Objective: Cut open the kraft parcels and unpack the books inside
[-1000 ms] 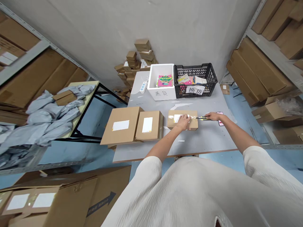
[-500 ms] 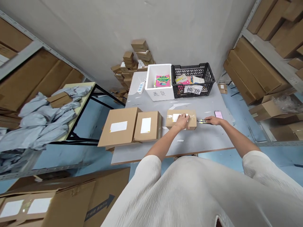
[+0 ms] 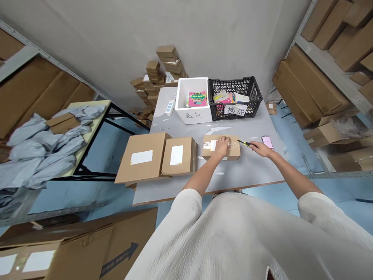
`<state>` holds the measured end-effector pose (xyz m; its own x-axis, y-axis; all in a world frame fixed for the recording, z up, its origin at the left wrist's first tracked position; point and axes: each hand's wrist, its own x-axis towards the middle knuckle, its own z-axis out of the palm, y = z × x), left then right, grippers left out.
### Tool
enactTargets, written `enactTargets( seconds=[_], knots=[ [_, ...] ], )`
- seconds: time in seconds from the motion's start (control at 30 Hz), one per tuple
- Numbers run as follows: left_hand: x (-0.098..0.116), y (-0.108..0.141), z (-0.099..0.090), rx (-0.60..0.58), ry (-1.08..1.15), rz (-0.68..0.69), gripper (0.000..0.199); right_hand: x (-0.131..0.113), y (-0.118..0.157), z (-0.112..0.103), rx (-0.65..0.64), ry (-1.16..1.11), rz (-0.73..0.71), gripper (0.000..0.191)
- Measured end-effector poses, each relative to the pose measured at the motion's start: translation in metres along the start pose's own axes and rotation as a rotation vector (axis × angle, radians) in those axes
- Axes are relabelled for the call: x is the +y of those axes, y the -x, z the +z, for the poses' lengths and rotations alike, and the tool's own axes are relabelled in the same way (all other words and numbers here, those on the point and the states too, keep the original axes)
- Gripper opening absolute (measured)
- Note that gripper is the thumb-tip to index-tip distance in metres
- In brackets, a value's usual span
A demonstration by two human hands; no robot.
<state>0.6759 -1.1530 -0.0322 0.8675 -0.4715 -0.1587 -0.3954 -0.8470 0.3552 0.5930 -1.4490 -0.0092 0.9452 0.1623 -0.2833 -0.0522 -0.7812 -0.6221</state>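
A small taped cardboard box (image 3: 235,151) with a white label lies on the table. My left hand (image 3: 222,146) rests on its top with the fingers spread, partly covering the label. In my right hand (image 3: 260,149), just right of the box, is a utility knife (image 3: 245,143), yellow and black. The fingers are closed round its handle, and its tip points left at the box's upper right edge. Beyond that hand lies a phone (image 3: 267,142) with a pink screen. Two larger labelled boxes, a big carton (image 3: 140,167) and a medium carton (image 3: 176,167), stand to the left.
On the grey table (image 3: 186,189), a white foam bin (image 3: 194,115) and a black plastic crate (image 3: 256,99) hold books. A power strip (image 3: 170,107) lies beside the bin. Grey parcels (image 3: 40,151) cover a side table. Shelves of cartons (image 3: 313,89) flank the right.
The knife has tilted, its tip rising from beside the box to its upper right edge. My left hand stays on the box. The whole view has shifted slightly.
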Motion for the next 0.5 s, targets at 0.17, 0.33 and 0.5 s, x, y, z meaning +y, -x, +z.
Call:
enactTargets(
  seconds=[0.17,0.33,0.5],
  knots=[
    [-0.008,-0.017,0.002,-0.048,0.004,0.038,0.077,-0.004,0.008,0.008,0.007,0.347,-0.116,0.049],
    [-0.013,-0.029,0.002,-0.125,0.004,0.031,0.088,-0.002,0.004,0.017,0.041,0.43,-0.085,0.053],
    [-0.018,-0.023,0.004,-0.121,-0.004,0.081,0.072,0.002,0.003,0.023,0.063,0.398,-0.054,0.053]
  ],
)
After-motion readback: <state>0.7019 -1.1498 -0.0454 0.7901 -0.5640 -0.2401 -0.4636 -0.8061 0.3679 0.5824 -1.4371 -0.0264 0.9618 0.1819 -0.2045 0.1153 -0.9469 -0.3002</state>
